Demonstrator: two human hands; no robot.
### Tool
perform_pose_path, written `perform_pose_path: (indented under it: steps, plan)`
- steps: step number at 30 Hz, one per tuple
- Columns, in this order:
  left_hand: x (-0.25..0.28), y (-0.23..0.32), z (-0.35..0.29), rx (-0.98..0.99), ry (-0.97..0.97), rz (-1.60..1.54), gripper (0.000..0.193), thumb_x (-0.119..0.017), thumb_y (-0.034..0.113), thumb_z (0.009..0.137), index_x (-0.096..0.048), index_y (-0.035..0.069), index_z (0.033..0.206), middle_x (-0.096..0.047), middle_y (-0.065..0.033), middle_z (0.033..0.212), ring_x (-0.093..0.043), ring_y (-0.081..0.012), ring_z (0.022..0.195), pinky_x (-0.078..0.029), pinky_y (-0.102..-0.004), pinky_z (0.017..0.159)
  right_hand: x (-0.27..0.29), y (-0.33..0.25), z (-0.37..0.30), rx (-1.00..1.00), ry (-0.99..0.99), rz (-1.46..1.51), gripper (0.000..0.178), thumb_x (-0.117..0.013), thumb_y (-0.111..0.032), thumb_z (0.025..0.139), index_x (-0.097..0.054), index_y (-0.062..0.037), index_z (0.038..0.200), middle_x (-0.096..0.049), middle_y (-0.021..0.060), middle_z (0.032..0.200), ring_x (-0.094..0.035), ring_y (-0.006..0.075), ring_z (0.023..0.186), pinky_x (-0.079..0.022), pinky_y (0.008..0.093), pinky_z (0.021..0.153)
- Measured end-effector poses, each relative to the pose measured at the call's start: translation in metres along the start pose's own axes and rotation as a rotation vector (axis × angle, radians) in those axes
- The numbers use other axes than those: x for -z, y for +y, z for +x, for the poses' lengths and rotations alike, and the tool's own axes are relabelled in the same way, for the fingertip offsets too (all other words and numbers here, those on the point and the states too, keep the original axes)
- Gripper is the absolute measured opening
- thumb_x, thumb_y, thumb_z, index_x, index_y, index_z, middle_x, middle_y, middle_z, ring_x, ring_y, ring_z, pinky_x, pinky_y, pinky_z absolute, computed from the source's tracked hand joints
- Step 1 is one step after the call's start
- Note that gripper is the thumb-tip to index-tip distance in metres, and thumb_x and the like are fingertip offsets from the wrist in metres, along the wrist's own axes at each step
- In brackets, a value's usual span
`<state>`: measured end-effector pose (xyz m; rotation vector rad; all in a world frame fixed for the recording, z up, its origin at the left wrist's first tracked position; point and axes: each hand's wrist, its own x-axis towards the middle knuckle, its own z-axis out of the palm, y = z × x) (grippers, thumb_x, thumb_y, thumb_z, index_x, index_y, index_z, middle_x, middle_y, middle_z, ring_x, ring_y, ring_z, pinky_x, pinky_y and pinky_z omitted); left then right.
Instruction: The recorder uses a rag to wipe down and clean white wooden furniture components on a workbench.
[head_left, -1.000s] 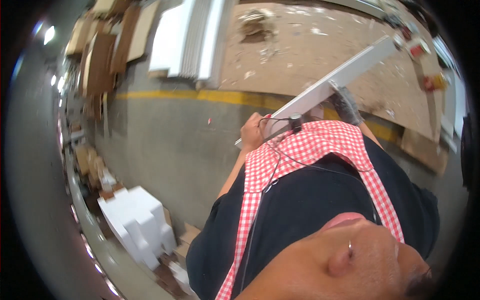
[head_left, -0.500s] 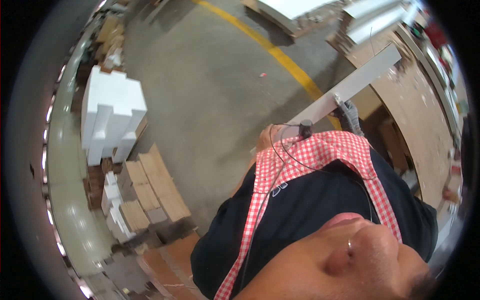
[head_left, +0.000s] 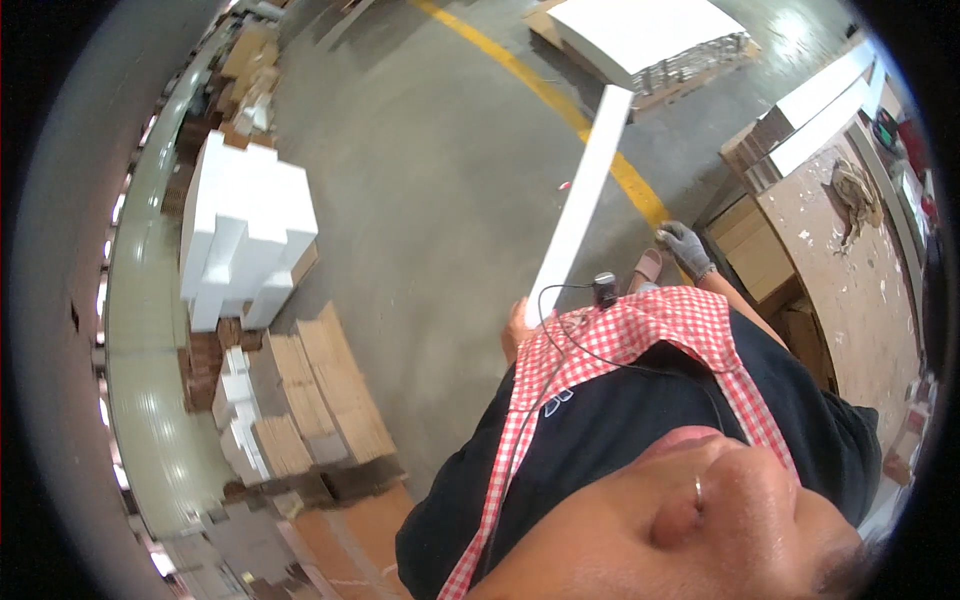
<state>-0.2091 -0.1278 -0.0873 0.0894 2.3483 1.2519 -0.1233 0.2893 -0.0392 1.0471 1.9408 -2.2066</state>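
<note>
A long, narrow white strip-shaped piece (head_left: 582,200), like a slim flat carton or panel, slants up and away in front of the red checked apron. My left hand (head_left: 516,330) grips its near end, with the fingers partly hidden behind it. Off to the right, my right hand (head_left: 686,250) wears a grey glove and is apart from the strip. Its fingers are loosely stretched, and I see nothing in them. A small black device (head_left: 605,290) with a cable hangs at the apron's top.
On the left stand a stack of white boxes (head_left: 250,220) and piles of brown cardboard (head_left: 340,385). A brown worktable (head_left: 840,270) runs along the right, with white pieces (head_left: 825,120) at its far end. Ahead, white sheets (head_left: 650,40) lie on a pallet beyond a yellow floor line (head_left: 520,70).
My right hand has come off the strip and moved slightly down. The strip has swung leftward to a steeper angle, still in my left hand. The view has shifted a little.
</note>
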Motion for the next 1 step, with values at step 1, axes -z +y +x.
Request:
perform_pose_path:
  steps: [1]
  plan:
    - [-0.0047,0.0284,0.0229,-0.178,0.007,0.163,0.047,-0.076,0.034,0.074,-0.06,0.003,0.105,-0.065,-0.0164,0.1,-0.063,-0.0364,0.091,-0.049,-0.0427,0.073,0.0367,0.0156,0.0063,-0.035,0.024,-0.229,0.03,-0.061,-0.02,0.091,-0.062,0.003,0.111,-0.066,0.0094,0.097,-0.063,0.0151,0.08,-0.05,0.0269,0.072]
